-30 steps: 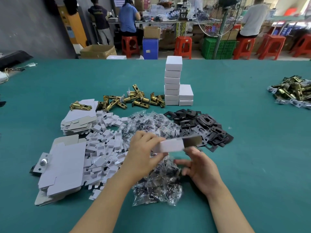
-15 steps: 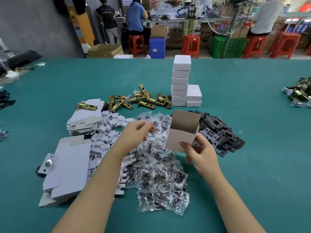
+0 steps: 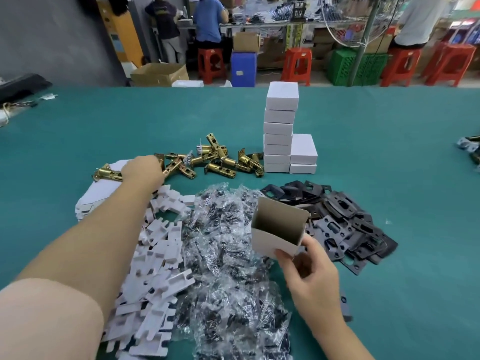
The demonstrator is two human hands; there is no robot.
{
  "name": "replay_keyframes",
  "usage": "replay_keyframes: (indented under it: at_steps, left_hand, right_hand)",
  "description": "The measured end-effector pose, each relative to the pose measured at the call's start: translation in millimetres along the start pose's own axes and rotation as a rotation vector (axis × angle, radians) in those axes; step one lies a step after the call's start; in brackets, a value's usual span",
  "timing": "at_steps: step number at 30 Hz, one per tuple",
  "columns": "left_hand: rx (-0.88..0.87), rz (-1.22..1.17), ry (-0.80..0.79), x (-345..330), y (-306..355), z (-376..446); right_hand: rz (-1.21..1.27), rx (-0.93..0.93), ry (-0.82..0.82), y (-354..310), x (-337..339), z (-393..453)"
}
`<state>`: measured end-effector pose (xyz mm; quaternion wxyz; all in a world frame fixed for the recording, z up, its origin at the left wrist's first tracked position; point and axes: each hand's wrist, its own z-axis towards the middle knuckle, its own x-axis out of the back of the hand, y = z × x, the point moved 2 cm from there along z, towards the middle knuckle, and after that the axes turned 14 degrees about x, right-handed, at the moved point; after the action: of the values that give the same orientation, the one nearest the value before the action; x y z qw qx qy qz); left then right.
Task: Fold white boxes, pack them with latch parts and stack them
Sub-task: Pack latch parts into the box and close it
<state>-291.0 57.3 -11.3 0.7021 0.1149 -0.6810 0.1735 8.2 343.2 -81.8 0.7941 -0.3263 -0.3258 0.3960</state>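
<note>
My right hand [image 3: 310, 276] holds an opened white box [image 3: 276, 232] upright by its lower corner, its open top facing up, above the clear screw bags [image 3: 228, 255]. My left hand [image 3: 144, 170] reaches far forward to the left end of the brass latch pile [image 3: 215, 162], its fingers curled over a brass latch there; whether it grips the latch I cannot tell. Another brass latch [image 3: 107, 172] lies on the flat box blanks [image 3: 104, 190] just left of that hand. Finished white boxes stand stacked [image 3: 280, 131] behind the pile.
White cardboard inserts [image 3: 155, 255] lie heaped under my left forearm. Black strike plates [image 3: 345, 224] are piled to the right of the box. More latches [image 3: 470, 149] lie at the far right edge. People work at benches beyond the green table [image 3: 389, 152].
My left hand left the box and stretched forward-left to the brass latches. My right hand kept the box, now opened and upright, holding it alone.
</note>
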Motion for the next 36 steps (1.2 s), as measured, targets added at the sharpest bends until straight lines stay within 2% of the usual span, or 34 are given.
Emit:
replay_keyframes:
  at_steps: [5, 9, 19, 22, 27, 30, 33, 36]
  left_hand:
    - [-0.016, -0.094, -0.014, 4.0, 3.3, 1.7]
    - [-0.03, -0.192, 0.044, 14.0, 1.3, 0.6]
    - [-0.229, -0.517, 0.154, 38.5, 20.4, -60.5]
    - [-0.274, -0.496, 0.122, 31.6, 29.9, -82.2]
    - [-0.254, -0.495, 0.11, 36.3, 24.9, -86.4]
    - [-0.274, -0.468, 0.162, 48.4, 22.2, -87.6]
    - [-0.36, -0.631, 0.191, 70.3, 18.0, -95.6]
    - [-0.427, -0.954, 0.064, 99.9, 8.4, -116.7]
  right_hand:
    - [-0.013, -0.018, 0.014, -0.1, 0.6, 0.2]
    - [-0.026, -0.012, 0.015, -1.0, 1.7, 0.3]
    - [-0.044, -0.062, 0.02, 5.1, 2.4, 0.3]
    - [-0.035, -0.073, 0.005, 6.0, 2.7, -0.3]
    - [-0.023, -0.077, -0.005, 2.0, 2.7, 1.5]
    - [-0.02, -0.084, -0.019, 3.1, 2.1, 1.5]
    - [-0.036, -0.084, -0.013, 5.0, 2.8, 2.4]
    - [-0.045, -0.061, 0.002, 3.9, 3.6, 3.6]
